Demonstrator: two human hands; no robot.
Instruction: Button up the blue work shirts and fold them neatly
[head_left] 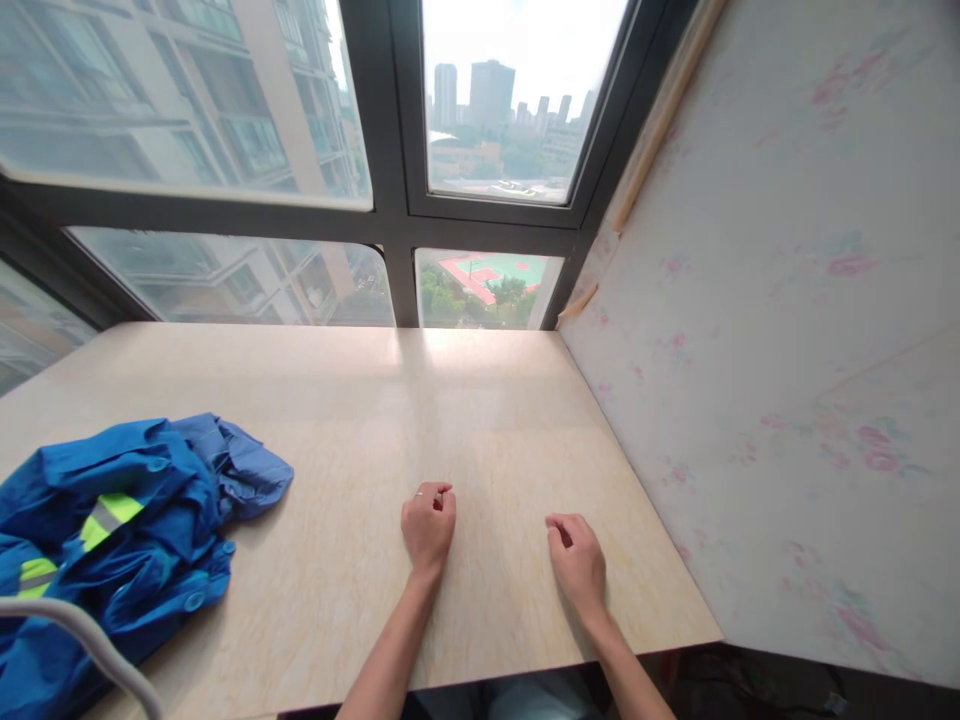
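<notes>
My left hand (428, 527) rests on the pale marbled tabletop (337, 520) near the middle, its fingers curled into a loose fist. A thin ring shows on one finger, and I see nothing held in it. To its right, apart from it, my right hand (577, 560) also lies on the surface with fingers curled in. A small dark gap shows inside the curl, with no object visible there. Left of my hands lies a crumpled blue jacket (165, 540) with yellow-and-grey reflective strips and blue buttons; neither hand touches it.
Dark-framed windows (397, 225) stand along the back of the table, with buildings outside. On the right rises a floral-papered wall (750, 400). A grey curved tube (90, 640) crosses the lower left corner, over the jacket. The table's front edge runs just below my wrists.
</notes>
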